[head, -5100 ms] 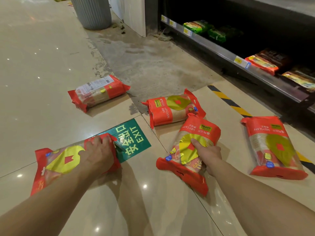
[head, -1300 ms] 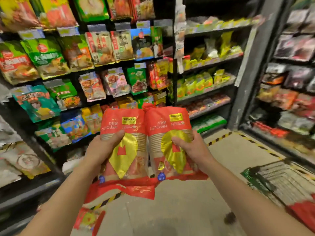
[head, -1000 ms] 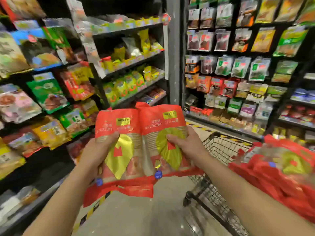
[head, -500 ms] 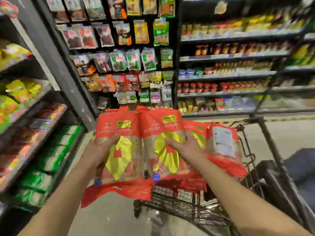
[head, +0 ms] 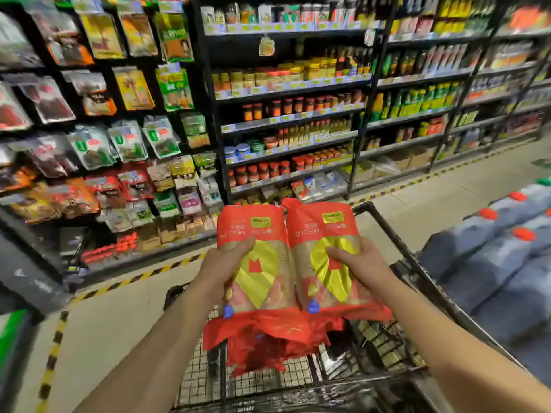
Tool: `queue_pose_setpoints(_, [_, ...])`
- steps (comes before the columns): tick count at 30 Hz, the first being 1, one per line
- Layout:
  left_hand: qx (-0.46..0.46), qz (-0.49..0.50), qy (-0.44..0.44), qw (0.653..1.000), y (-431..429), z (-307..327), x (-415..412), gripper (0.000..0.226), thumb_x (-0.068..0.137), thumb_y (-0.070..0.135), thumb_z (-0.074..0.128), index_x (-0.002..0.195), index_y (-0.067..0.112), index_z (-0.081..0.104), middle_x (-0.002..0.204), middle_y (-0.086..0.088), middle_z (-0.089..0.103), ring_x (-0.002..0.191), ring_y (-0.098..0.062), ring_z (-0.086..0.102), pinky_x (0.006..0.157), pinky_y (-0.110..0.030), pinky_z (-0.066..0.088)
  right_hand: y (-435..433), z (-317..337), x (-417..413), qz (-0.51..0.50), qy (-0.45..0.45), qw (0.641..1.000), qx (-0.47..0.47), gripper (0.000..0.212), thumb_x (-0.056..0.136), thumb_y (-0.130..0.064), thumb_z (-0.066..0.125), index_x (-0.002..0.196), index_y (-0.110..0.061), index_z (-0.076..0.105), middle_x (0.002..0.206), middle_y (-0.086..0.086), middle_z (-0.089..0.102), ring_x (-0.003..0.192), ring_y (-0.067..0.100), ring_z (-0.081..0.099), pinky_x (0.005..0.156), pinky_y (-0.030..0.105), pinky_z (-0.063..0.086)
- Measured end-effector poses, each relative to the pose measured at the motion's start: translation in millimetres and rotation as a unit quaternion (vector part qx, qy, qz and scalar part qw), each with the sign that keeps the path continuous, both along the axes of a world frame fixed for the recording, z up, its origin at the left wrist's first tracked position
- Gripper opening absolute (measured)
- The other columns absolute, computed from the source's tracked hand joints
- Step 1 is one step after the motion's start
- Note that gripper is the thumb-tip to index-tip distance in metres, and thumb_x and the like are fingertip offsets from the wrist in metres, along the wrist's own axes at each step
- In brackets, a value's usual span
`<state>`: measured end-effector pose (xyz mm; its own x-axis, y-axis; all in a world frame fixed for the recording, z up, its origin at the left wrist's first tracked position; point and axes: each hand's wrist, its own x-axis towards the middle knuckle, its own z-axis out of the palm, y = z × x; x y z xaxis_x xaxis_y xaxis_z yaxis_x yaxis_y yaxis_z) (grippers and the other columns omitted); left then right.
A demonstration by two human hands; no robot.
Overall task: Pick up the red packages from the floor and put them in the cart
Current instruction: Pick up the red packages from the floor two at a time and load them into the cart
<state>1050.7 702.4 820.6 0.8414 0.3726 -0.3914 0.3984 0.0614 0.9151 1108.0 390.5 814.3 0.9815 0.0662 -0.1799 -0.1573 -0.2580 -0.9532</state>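
Note:
I hold two red packages with gold hearts side by side over the wire cart point(head: 384, 228). My left hand point(head: 220, 269) grips the left red package point(head: 256, 231) at its left edge. My right hand point(head: 360, 263) grips the right red package point(head: 322, 231), thumb across the gold heart. Both packages hang upright above the cart's basket. Below them, more red packages point(head: 268, 350) lie crumpled inside the cart. The packages I hold hide much of the basket.
Black store shelves with hanging snack bags point(head: 98, 114) stand at left, and shelves of jars and bottles point(head: 292, 114) stand ahead. Large blue jugs with red caps point(head: 492, 257) are stacked at right of the cart. Yellow-black tape point(head: 143, 275) lines the floor.
I have risen from the floor with both packages and turned right. The cart, off to the right a second ago, now sits directly beneath the packages.

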Motion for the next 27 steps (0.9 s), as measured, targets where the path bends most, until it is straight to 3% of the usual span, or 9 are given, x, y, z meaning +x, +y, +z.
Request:
queue_pose_setpoints(3, [-0.025, -0.022, 0.011, 0.999, -18, -7, 27, 0.092, 0.048, 0.064, 0.099, 0.122, 0.013, 0.076, 0.101, -0.009, 0.086, 0.091, -0.03, 0.085, 0.092, -0.05, 0.067, -24, -5, 16, -0.024, 0.012, 1.0, -0.009, 0.089, 0.055, -0.062, 0.1, 0.126, -0.02, 0.069, 0.109, -0.001, 0.083, 0.096, 0.02, 0.081, 0.094, 0.05, 0.064])
queue_pose_setpoints(6, [-0.031, -0.029, 0.019, 0.999, -36, -16, 55, 0.074, 0.065, 0.056, 0.1, 0.12, 0.011, 0.079, 0.101, -0.01, 0.086, 0.094, -0.031, 0.084, 0.097, -0.052, 0.066, -51, -25, 45, -0.035, 0.027, 0.999, 0.009, 0.117, 0.034, -0.077, 0.097, 0.13, -0.018, 0.069, 0.109, 0.0, 0.083, 0.095, 0.02, 0.082, 0.093, 0.05, 0.065])
queue_pose_setpoints(9, [-0.026, -0.026, 0.041, 0.998, -52, -23, 81, 0.058, 0.081, 0.049, 0.095, 0.12, 0.01, 0.079, 0.099, -0.01, 0.086, 0.093, -0.031, 0.084, 0.094, -0.048, 0.066, -67, -32, 68, -0.026, 0.056, 0.998, 0.019, 0.104, 0.047, -0.067, 0.101, 0.131, -0.015, 0.069, 0.111, 0.003, 0.083, 0.097, 0.025, 0.082, 0.094, 0.053, 0.064])
queue_pose_setpoints(13, [-0.027, -0.006, 0.067, 0.997, -67, -37, 112, 0.06, 0.081, 0.049, 0.095, 0.123, 0.011, 0.076, 0.101, -0.01, 0.085, 0.09, -0.03, 0.083, 0.081, -0.04, 0.066, -81, -41, 107, 0.015, 0.07, 0.997, 0.007, 0.045, 0.084, -0.029, 0.092, 0.122, -0.011, 0.076, 0.108, 0.009, 0.083, 0.099, 0.03, 0.081, 0.099, 0.055, 0.062])
queue_pose_setpoints(15, [-0.028, 0.002, 0.082, 0.996, -74, -45, 124, 0.065, 0.079, 0.051, 0.096, 0.126, 0.012, 0.076, 0.103, -0.01, 0.086, 0.094, -0.031, 0.084, 0.087, -0.045, 0.067, -85, -49, 128, 0.036, 0.082, 0.996, -0.002, 0.047, 0.082, -0.031, 0.093, 0.121, -0.011, 0.076, 0.107, 0.008, 0.084, 0.098, 0.029, 0.081, 0.098, 0.054, 0.062])
queue_pose_setpoints(19, [-0.013, 0.017, 0.111, 0.994, -87, -58, 138, 0.061, 0.082, 0.048, 0.095, 0.125, 0.009, 0.076, 0.106, -0.012, 0.084, 0.095, -0.03, 0.081, 0.089, -0.043, 0.065, -83, -74, 159, 0.063, 0.11, 0.992, -0.001, 0.089, 0.053, -0.058, 0.097, 0.127, -0.017, 0.069, 0.109, 0.004, 0.083, 0.095, 0.022, 0.082, 0.093, 0.049, 0.065])
queue_pose_setpoints(22, [-0.006, 0.025, 0.143, 0.989, -90, -70, 143, 0.073, 0.078, 0.053, 0.096, 0.131, 0.009, 0.073, 0.108, -0.012, 0.084, 0.094, -0.03, 0.081, 0.078, -0.038, 0.063, -77, -83, 166, 0.078, 0.13, 0.988, 0.001, 0.062, 0.074, -0.042, 0.097, 0.123, -0.017, 0.07, 0.107, 0.004, 0.083, 0.093, 0.022, 0.082, 0.089, 0.044, 0.066])
queue_pose_setpoints(25, [0.03, 0.039, 0.172, 0.984, -88, -90, 145, 0.114, 0.052, 0.078, 0.098, 0.142, 0.017, 0.065, 0.117, -0.008, 0.081, 0.099, -0.03, 0.081, 0.088, -0.045, 0.066, -72, -92, 173, 0.08, 0.142, 0.987, 0.0, 0.041, 0.086, -0.032, 0.091, 0.12, -0.018, 0.071, 0.106, 0.002, 0.083, 0.092, 0.019, 0.081, 0.08, 0.033, 0.064])
queue_pose_setpoints(27, [0.074, 0.043, 0.177, 0.981, -94, -88, 147, 0.115, 0.053, 0.083, 0.094, 0.143, 0.018, 0.064, 0.118, -0.006, 0.079, 0.1, -0.028, 0.079, 0.094, -0.046, 0.064, -71, -96, 176, 0.087, 0.145, 0.986, -0.016, 0.04, 0.087, -0.037, 0.09, 0.117, -0.022, 0.068, 0.106, 0.0, 0.081, 0.094, 0.017, 0.08, 0.079, 0.031, 0.062])
